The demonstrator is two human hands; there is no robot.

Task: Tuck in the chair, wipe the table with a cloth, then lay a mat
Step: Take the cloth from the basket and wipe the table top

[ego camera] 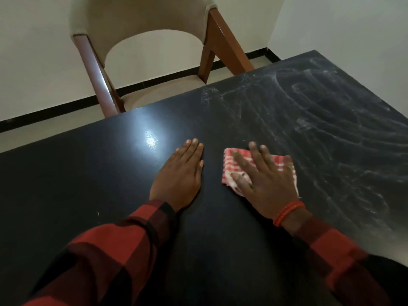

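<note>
A black table [88, 184] fills the lower view. White dust streaks [320, 120] cover its right half, while the left half is shiny. My right hand [262, 180] presses flat with straight fingers on a folded red-and-white checked cloth [278, 163] near the table's middle. My left hand [178, 173] lies flat on the bare tabletop just left of the cloth, fingers together. A beige upholstered chair [141, 23] with brown wooden legs stands at the table's far edge, its seat partly under the top. No mat is in view.
White walls [39, 62] with a black skirting strip run behind the chair. A strip of pale floor [55, 127] shows between wall and table. The table's right corner lies at the far right.
</note>
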